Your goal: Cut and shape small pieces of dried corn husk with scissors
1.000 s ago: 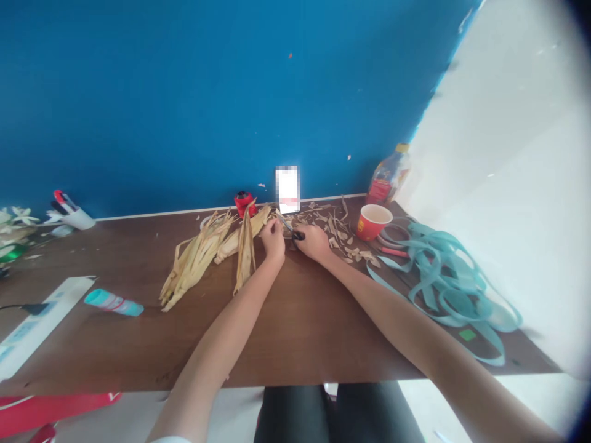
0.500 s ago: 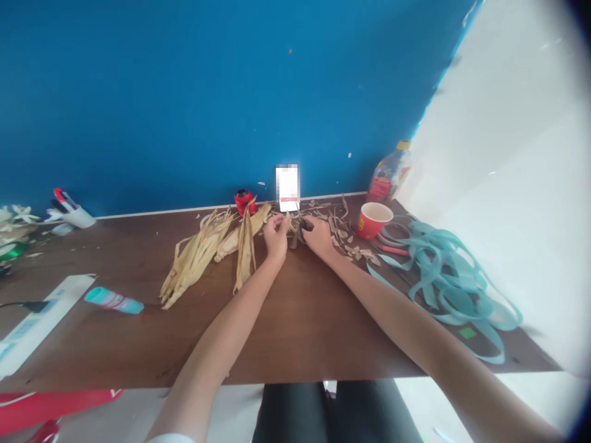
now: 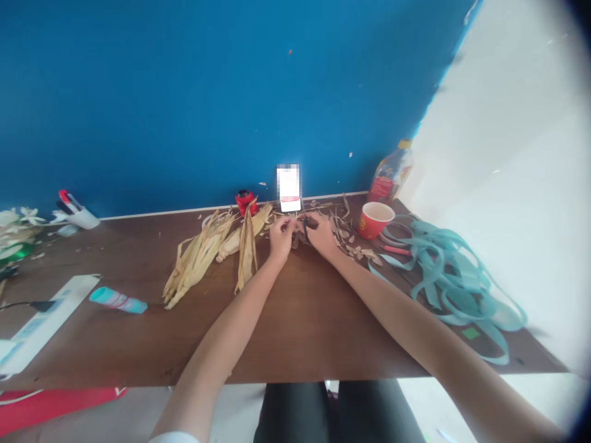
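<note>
Near the back of the brown table, my left hand pinches a small pale piece of husk. Just to its right, my right hand is closed around dark-handled scissors, whose blades point up toward the wall. The two hands nearly meet at the pale piece. Dried corn husks lie left of my left hand, with one narrow upright-looking husk closest to it. Brown scraps are scattered behind and right of my right hand.
A lit phone leans on the blue wall. Right stand a red paper cup, a bottle and tangled teal ribbon. Left lie a glue tube, a power strip and a white pen cup. A red object sits behind the husks.
My left hand has moved slightly right, and the fingers of both hands are now closer together around the pale piece. The view has shifted a little.
</note>
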A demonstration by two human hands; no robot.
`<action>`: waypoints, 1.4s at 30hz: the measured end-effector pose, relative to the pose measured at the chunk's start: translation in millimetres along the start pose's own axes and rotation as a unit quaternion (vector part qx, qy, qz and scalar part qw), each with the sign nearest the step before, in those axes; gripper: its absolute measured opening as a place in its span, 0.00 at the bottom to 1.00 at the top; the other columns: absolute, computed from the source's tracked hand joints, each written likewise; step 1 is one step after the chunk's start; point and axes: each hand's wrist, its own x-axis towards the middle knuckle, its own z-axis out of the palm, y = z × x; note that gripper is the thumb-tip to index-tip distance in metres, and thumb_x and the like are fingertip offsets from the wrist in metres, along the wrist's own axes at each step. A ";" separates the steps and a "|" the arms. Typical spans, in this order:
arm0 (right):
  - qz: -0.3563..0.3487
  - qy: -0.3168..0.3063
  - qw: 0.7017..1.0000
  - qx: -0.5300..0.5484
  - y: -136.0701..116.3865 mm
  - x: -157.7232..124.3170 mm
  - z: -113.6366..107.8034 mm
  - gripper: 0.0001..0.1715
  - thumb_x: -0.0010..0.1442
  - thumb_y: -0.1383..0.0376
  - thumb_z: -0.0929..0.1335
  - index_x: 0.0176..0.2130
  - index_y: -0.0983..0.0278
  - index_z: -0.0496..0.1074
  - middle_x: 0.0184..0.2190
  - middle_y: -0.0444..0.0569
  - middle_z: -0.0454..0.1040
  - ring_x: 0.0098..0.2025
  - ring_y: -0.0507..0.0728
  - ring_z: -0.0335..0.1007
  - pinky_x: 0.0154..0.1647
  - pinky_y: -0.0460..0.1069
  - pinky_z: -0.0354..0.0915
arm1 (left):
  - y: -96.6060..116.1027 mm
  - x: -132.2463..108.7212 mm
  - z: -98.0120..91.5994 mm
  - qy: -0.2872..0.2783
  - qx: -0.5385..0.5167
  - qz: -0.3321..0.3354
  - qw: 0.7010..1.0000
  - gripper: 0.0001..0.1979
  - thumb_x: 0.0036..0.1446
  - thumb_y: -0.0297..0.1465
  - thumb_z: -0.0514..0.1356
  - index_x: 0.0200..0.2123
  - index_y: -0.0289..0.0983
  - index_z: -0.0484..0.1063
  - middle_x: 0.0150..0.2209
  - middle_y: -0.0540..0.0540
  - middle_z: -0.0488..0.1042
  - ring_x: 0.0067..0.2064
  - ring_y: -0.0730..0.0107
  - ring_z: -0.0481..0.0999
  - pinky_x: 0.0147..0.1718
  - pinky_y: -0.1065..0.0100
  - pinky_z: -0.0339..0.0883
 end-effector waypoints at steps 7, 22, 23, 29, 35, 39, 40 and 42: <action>0.001 0.004 1.000 0.004 -0.5 0.2 0.9 0.22 0.51 0.57 0.67 0.43 0.66 0.74 0.28 0.46 0.76 0.27 0.53 0.69 0.29 0.46 0.66 | 6.5 -2.8 0.5 0.001 -0.005 -0.002 1.000 0.10 0.53 0.38 0.62 0.31 0.37 0.75 0.30 0.46 0.74 0.33 0.68 0.71 0.35 0.68 0.64; -0.026 0.033 0.999 -0.029 -3.7 -0.1 -1.5 0.19 0.51 0.61 0.66 0.42 0.65 0.74 0.35 0.48 0.78 0.35 0.55 0.73 0.38 0.48 0.68 | 4.6 -2.0 3.5 -0.019 -0.033 -0.013 0.999 0.09 0.53 0.38 0.63 0.30 0.37 0.76 0.32 0.46 0.75 0.36 0.68 0.72 0.38 0.68 0.64; -0.022 0.029 0.999 -0.024 -3.3 0.0 -1.4 0.19 0.51 0.61 0.67 0.42 0.65 0.74 0.35 0.48 0.78 0.34 0.55 0.73 0.37 0.47 0.67 | 3.3 -1.7 3.0 -0.014 -0.045 -0.021 0.999 0.09 0.53 0.38 0.63 0.31 0.37 0.75 0.31 0.46 0.75 0.35 0.69 0.72 0.37 0.68 0.64; -0.021 -0.024 0.999 -0.030 1.7 0.2 -0.8 0.18 0.49 0.63 0.67 0.40 0.65 0.77 0.29 0.44 0.77 0.31 0.54 0.70 0.33 0.46 0.65 | -3.9 2.0 0.2 0.019 -0.160 -0.104 0.981 0.15 0.54 0.43 0.62 0.30 0.37 0.69 0.25 0.50 0.68 0.28 0.75 0.67 0.27 0.73 0.61; -0.023 -0.075 0.995 -0.054 5.9 0.9 0.2 0.17 0.47 0.65 0.68 0.38 0.62 0.79 0.31 0.44 0.78 0.33 0.55 0.72 0.33 0.46 0.64 | -5.7 7.1 -2.5 0.027 -0.250 -0.139 0.958 0.19 0.52 0.45 0.63 0.26 0.36 0.64 0.23 0.51 0.65 0.26 0.77 0.65 0.25 0.74 0.57; -0.020 -0.085 0.991 -0.103 6.0 0.9 0.4 0.15 0.46 0.66 0.69 0.36 0.62 0.79 0.30 0.44 0.78 0.32 0.55 0.71 0.33 0.47 0.64 | -6.6 9.5 -3.6 0.043 -0.292 -0.148 0.944 0.19 0.50 0.45 0.65 0.26 0.36 0.64 0.23 0.52 0.63 0.25 0.78 0.63 0.25 0.74 0.56; -0.020 -0.089 0.989 -0.117 5.6 0.7 0.5 0.15 0.46 0.65 0.69 0.36 0.62 0.79 0.29 0.44 0.78 0.32 0.55 0.71 0.33 0.47 0.64 | -6.7 9.8 -3.8 0.047 -0.300 -0.150 0.941 0.19 0.49 0.44 0.66 0.26 0.36 0.64 0.23 0.52 0.63 0.25 0.79 0.63 0.25 0.74 0.56; -0.024 -0.098 0.984 -0.145 4.6 -0.1 0.7 0.14 0.45 0.65 0.69 0.35 0.62 0.79 0.27 0.44 0.77 0.31 0.55 0.70 0.32 0.46 0.63 | -6.7 10.1 -3.7 0.055 -0.309 -0.153 0.937 0.19 0.48 0.44 0.67 0.26 0.36 0.64 0.23 0.53 0.62 0.25 0.79 0.63 0.25 0.74 0.56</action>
